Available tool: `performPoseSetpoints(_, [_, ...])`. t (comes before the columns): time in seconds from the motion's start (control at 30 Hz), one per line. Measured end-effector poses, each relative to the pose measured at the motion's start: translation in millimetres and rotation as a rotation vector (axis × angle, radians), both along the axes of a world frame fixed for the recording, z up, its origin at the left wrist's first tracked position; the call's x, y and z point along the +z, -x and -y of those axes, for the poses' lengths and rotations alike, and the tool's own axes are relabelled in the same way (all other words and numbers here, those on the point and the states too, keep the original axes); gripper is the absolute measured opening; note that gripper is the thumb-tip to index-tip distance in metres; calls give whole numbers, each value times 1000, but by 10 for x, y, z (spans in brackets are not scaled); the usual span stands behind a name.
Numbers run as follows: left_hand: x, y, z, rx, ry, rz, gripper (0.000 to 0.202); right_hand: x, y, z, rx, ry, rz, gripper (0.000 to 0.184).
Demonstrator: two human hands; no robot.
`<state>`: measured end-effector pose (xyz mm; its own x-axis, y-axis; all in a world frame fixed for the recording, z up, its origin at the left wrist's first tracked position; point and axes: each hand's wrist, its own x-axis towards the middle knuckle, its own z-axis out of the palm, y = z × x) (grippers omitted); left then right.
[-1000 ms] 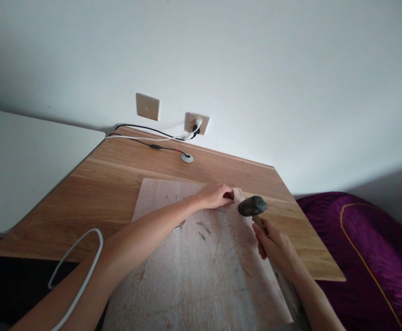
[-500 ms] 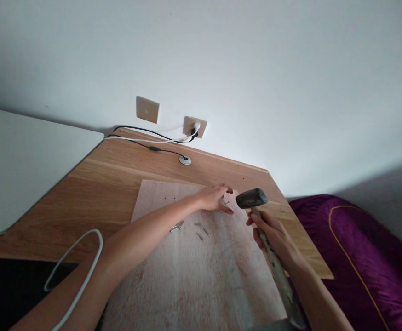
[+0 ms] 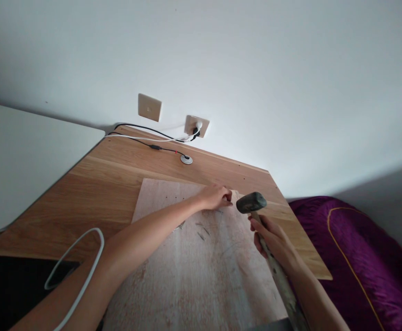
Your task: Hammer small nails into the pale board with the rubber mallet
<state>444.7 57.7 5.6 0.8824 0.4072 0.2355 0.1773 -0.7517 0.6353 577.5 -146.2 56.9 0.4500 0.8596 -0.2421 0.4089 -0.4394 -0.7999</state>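
Observation:
My right hand [image 3: 273,239] is wrapped round the worn handle of a mallet [image 3: 252,202], whose dark, blocky head hangs above the right edge of a pale wooden board [image 3: 194,285]. Near the board's far right corner, my left hand [image 3: 217,197] rests with thumb and fingers pinched together. Whatever lies between those fingertips is hidden. Several loose nails [image 3: 202,231] are scattered on the board below the left hand, and part of another pile shows by the left forearm. A row of small dark dots [image 3: 176,197] runs along the board's far side.
The board lies on a wooden desk [image 3: 94,184] against a white wall. Cables [image 3: 146,138] run across the desk's back to a wall socket [image 3: 201,125]. A white loop of cord [image 3: 97,243] crosses my left forearm. Purple fabric [image 3: 356,248] bulges at the right.
My left hand's spread thumb and fingers have closed into a pinch near the same spot. The mallet has stayed nearly in place, dipping slightly.

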Motion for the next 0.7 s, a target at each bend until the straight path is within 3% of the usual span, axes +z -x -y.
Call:
performPoseSetpoints(0.13, [-13, -4, 7, 3, 12, 47, 10, -174, -59, 28, -12, 61, -5, 43])
performPoseSetpoints(0.2, [-13, 2, 5, -8, 22, 53, 10, -176, -52, 18, -8, 63, 5, 43])
performPoseSetpoints(0.33, [-2, 13, -3, -18, 79, 48, 18, 40, 24, -58, -14, -7, 28, 42])
performPoseSetpoints(0.47, [31, 12, -2, 83, 189, 82, 32, 221, 103, -192, -8, -89, 19, 41])
performPoseSetpoints(0.7, [39, 16, -11, 172, 231, 165, 20, -33, 145, -218, 22, -40, 78, 38])
